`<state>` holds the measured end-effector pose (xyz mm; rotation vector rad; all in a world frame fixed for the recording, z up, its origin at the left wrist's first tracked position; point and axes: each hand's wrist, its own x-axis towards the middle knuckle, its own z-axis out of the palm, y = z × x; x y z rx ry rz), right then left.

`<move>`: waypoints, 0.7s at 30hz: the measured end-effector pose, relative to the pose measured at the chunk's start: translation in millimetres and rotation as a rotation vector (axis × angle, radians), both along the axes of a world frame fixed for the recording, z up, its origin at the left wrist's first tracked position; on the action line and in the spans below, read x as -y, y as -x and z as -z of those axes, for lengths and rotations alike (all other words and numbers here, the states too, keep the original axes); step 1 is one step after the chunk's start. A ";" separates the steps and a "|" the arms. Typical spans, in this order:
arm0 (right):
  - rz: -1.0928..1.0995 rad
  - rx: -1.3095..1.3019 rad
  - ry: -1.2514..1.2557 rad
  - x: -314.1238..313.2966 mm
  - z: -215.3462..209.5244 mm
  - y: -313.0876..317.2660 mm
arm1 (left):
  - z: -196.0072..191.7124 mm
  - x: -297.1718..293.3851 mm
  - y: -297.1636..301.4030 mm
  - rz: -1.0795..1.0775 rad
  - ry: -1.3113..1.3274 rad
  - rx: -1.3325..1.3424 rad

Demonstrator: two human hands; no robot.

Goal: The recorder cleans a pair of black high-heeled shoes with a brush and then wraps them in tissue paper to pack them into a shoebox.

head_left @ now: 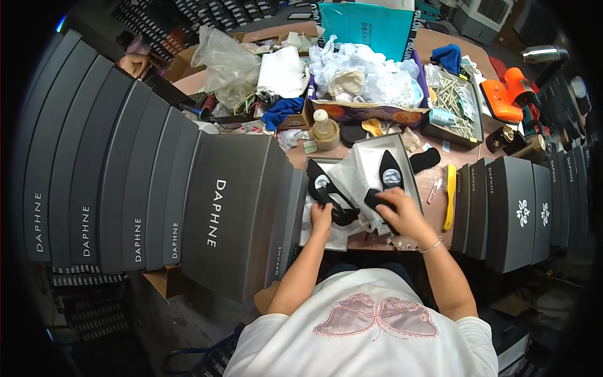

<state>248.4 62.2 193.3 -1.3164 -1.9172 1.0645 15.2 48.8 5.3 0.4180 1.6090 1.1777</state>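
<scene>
My left hand (321, 218) is closed round the heel end of a black pointed shoe (326, 188), its toe stuffed with pale paper and pointing away from me. A second black pointed shoe (390, 168) lies toe-away on white tissue paper (353, 178) in an open grey shoebox (411, 178). Between the fingers of my right hand (403, 215) is a small dark pad-like piece (375, 200), near the heel end of the second shoe; its exact kind is not clear. Both hands are over the near side of the box.
Tall rows of grey shoeboxes (229, 210) flank me on the left, and more grey boxes (509, 207) on the right. A yellow-handled tool (450, 198), white snips (434, 190), a bottle (325, 130) and a carton of crumpled paper (367, 72) surround the work area.
</scene>
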 end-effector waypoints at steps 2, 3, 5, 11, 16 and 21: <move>-0.016 -0.017 0.037 0.0 9.2 14.8 | -24.4 6.1 -2.9 0.048 -0.037 0.028; -0.002 -0.039 0.044 -2.3 7.5 26.0 | -38.2 11.7 -2.5 0.069 -0.017 0.031; -0.059 -0.088 -0.005 -10.2 1.6 46.5 | -82.0 27.9 -3.6 0.159 -0.105 0.285; -0.192 0.117 -0.450 -11.2 25.1 77.1 | -119.3 21.0 -24.5 0.020 0.024 1.007; -0.120 0.262 -0.509 -26.8 37.1 54.7 | -132.1 7.4 -63.5 0.116 -0.175 0.597; -0.481 0.431 -0.238 6.0 33.0 23.6 | -104.2 4.1 -50.3 0.211 -0.139 0.463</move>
